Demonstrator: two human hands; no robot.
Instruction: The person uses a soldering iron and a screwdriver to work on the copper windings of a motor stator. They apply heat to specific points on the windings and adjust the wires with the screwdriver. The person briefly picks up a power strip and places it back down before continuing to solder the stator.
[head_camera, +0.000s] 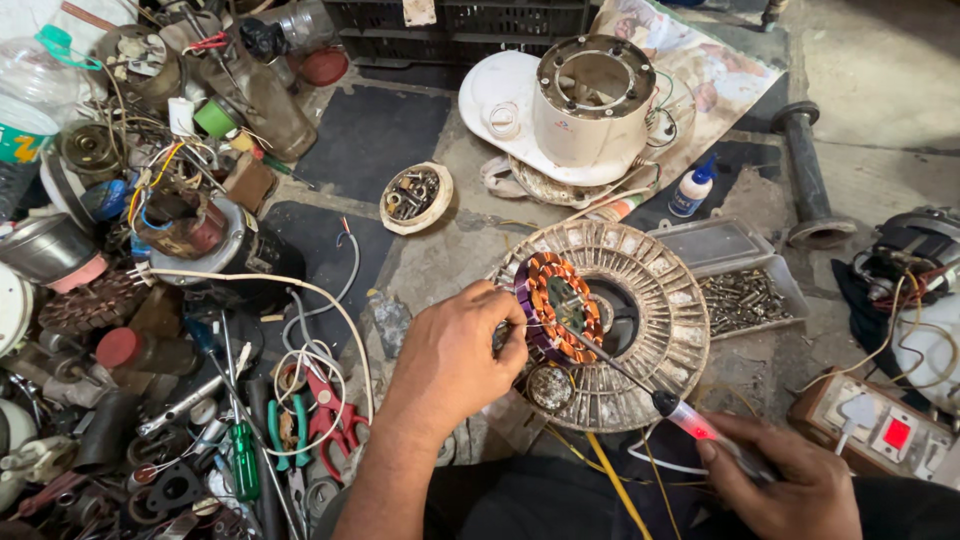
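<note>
The left hand (455, 350) is closed on the edge of a copper-wound stator (558, 305), which stands tilted just beyond its fingertips on a round ribbed fan housing (655, 330). The right hand (790, 480) grips a red-handled screwdriver (640, 385) (handle at its fingers), whose tip reaches the stator up and to its left.

Both forearms are bare, with no sleeves, gloves, rings or watch showing. The left hand (455, 345) and right hand (790, 475) are uncovered. Dark clothing covers the lap at the near edge.

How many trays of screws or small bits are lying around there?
2: a round dish of small parts ahead of the left hand, and a clear tray right of the ribbed housing. More may hide in the clutter.
</note>
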